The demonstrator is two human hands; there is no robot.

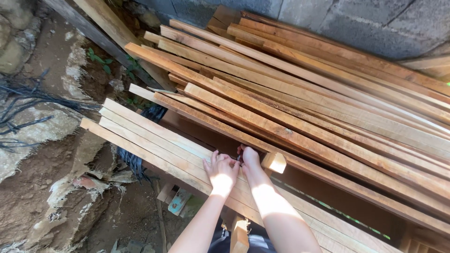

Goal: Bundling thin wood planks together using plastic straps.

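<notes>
Against a grey block wall [375, 23], long wooden planks [300, 107] are lying stacked over bare dirt. The left hand [221, 172] is resting palm-down, fingers loosely curled, on the pale front boards [150, 136]. The right hand [250, 158] is reaching beside it, fingertips pressing the plank edge; its grasp is unclear. A short wood block [274, 162] is sitting just beside it.

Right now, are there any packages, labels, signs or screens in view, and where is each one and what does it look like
Only one candidate: a small flat rectangular piece, pale blue-green with darker marks, lying tilted on the ground beneath the near stack of planks, below and left of the left hand. It may be a wrapper or label, but it is too small to tell.
No signs and no screens are visible among the timber, the block wall or the soil.
</notes>
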